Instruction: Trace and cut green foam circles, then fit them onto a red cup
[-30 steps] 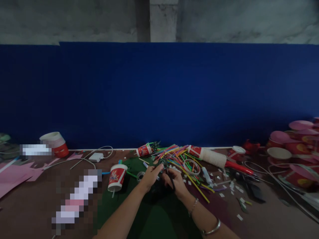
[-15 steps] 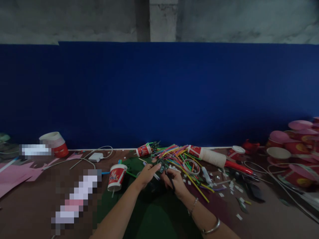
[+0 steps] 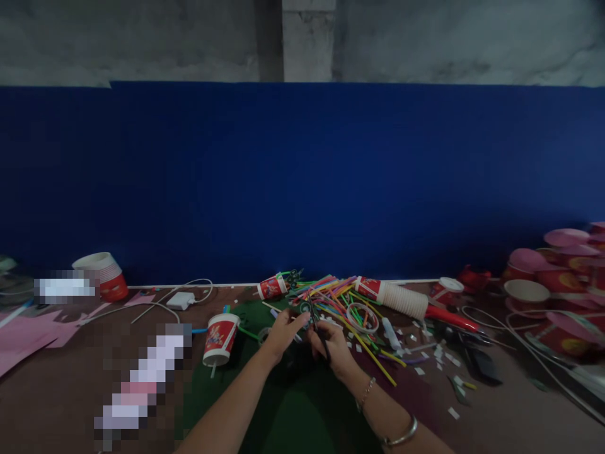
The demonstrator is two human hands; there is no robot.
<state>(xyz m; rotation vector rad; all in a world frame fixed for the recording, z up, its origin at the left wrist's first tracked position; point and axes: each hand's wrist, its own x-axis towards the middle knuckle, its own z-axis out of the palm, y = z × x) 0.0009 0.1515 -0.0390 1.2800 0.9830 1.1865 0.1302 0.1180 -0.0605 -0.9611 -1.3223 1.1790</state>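
Observation:
Both of my hands meet over a dark green sheet at the table's middle. My right hand is closed round black scissors whose handles point away from me. My left hand pinches something small and dark right beside the scissors; I cannot make out what it is. Just behind the hands lies a heap of coloured straws. A roll of clear tape rests among them.
A red paper cup stands left of my hands, another lies on its side behind. A stack of cups lies at right, more cups and bowls far right. White paper scraps, cables, a charger and pink paper are scattered about.
The hands have barely shifted; my left hand's fingers moved slightly at the scissors. The view dipped a little.

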